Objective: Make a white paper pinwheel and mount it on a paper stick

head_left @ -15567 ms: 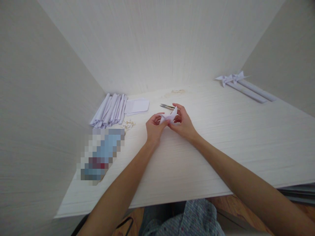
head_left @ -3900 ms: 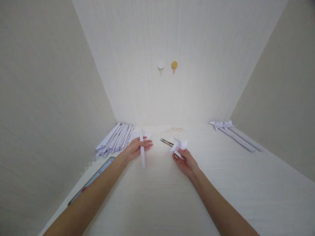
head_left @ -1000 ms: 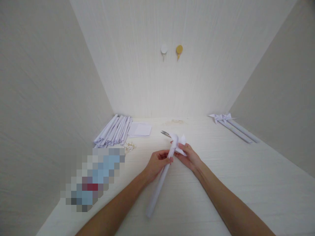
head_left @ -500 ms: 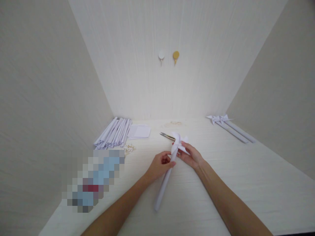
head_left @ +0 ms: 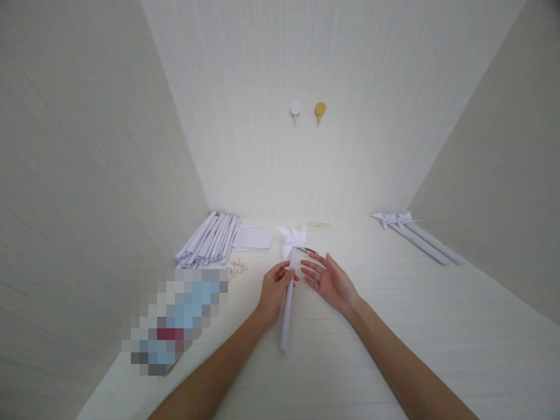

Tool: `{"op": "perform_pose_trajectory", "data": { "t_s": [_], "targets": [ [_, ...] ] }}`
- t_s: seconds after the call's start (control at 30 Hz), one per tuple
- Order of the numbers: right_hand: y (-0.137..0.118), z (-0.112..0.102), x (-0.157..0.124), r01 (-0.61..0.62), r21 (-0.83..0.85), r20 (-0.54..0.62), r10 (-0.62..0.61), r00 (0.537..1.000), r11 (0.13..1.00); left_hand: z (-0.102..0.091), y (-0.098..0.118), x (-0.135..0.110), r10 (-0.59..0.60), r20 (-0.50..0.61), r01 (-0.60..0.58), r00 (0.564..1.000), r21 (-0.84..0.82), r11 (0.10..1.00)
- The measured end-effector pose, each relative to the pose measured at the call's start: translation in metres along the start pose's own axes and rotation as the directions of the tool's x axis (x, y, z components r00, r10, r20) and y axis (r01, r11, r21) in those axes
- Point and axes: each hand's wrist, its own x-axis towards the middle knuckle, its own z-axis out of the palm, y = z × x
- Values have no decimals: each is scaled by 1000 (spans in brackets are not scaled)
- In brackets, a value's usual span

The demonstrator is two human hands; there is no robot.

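A white paper pinwheel (head_left: pixel 286 318) on a rolled paper stick is in my left hand (head_left: pixel 275 289). The fingers close around the upper stick, just below the folded blades (head_left: pixel 294 238). To the right, my right hand (head_left: pixel 330 280) is open with its fingers spread, apart from the stick and holding nothing. Behind the blades, only a small part of the scissors (head_left: pixel 308 250) shows.
At the back left lie a pile of paper rolls (head_left: pixel 210 239) and flat paper sheets (head_left: pixel 254 238). Small pale bits (head_left: pixel 236 267) sit before them, near a blurred blue object (head_left: pixel 188 315). Two pinwheels (head_left: pixel 420 242) rest at the right. Two hooks (head_left: pixel 320 109) are on the wall.
My right hand has let go of the pinwheel's blades and opened. My left hand has shifted the pinwheel leftward and turned it more upright, covering most of the scissors.
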Motion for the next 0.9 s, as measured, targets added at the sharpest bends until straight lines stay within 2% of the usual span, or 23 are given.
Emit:
{"op": "perform_pose_trajectory", "data": {
  "t_s": [0.13, 0.23, 0.33, 0.5, 0.73, 0.8, 0.9],
  "targets": [
    [11, 4, 1, 212, -232, -18, -223, 975, 949, 1, 6, -1, -15, -55, 12, 998, -51, 999],
    [15, 1, 3, 365, -369, 25, -384, 923, 855, 2, 6, -2, -18, -31, 17, 999, -23, 1000],
    [16, -3, 5, 454, -431, 38, -487, 872, 780, 2, 4, -2, -14, -13, 14, 1000, -2, 1000],
    [16, -2, 3, 486, -531, 68, -537, 841, 694, 1, 4, -2, -17, -27, 17, 999, 1, 1000],
    [19, 8, -7, 530, -617, 246, -497, 832, 581, 0, 4, -3, 7, 3, -7, 1000, 24, 1000],
    [19, 8, -5, 515, -648, 213, -516, 830, 561, -1, 5, -3, 4, 0, -4, 1000, 29, 1000],
    [17, 4, -1, 465, -639, 36, -580, 814, 613, 0, 5, -2, -6, -7, 6, 1000, 38, 999]
  ]
}}
